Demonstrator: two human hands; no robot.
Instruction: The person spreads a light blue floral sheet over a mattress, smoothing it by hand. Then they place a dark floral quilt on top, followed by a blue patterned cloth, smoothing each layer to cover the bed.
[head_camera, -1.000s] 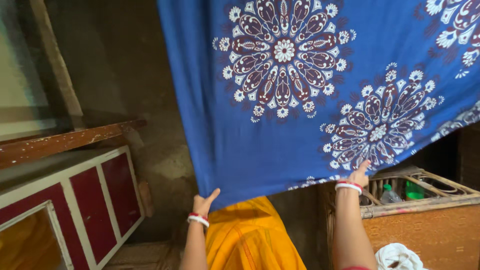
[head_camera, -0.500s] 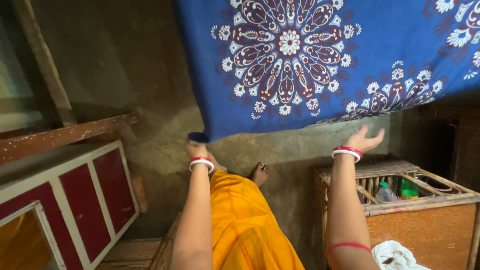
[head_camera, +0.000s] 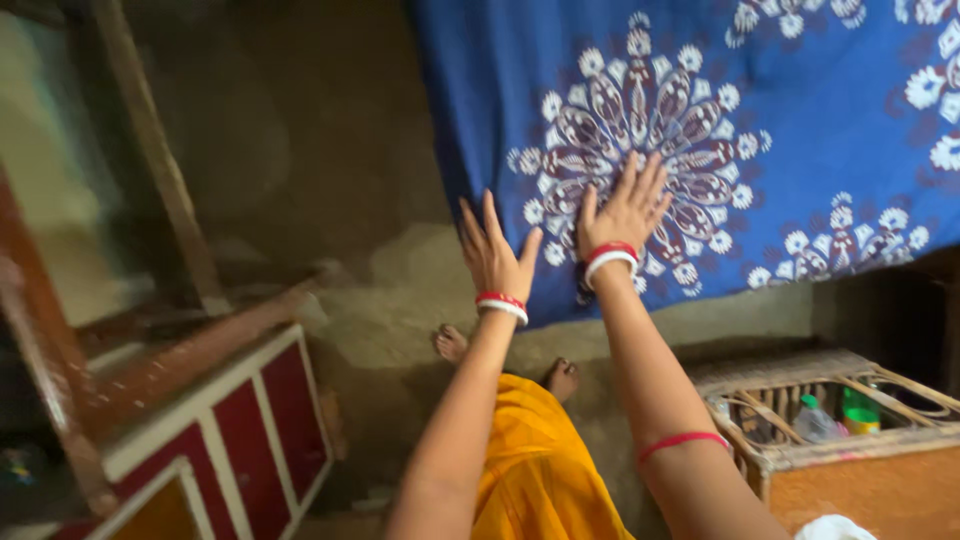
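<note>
A blue cloth (head_camera: 800, 120) printed with white and maroon flower medallions hangs across the upper right of the head view. My left hand (head_camera: 495, 255) is open with fingers spread, raised at the cloth's lower left edge. Flat on the medallion print lies my right hand (head_camera: 625, 210), also open with fingers apart. Both wrists carry red and white bangles, and a red thread circles my right forearm. My orange garment (head_camera: 535, 470) and bare feet (head_camera: 450, 343) show below.
A red and white cabinet (head_camera: 250, 420) stands at the lower left under a wooden frame (head_camera: 160, 160). A wicker crate (head_camera: 800, 375) at the lower right holds plastic bottles (head_camera: 815, 420). The floor is bare earth (head_camera: 400, 290).
Both hands let go of the cloth's lower edge and rose. They now lie open against the hanging cloth. The view swung right and tilted.
</note>
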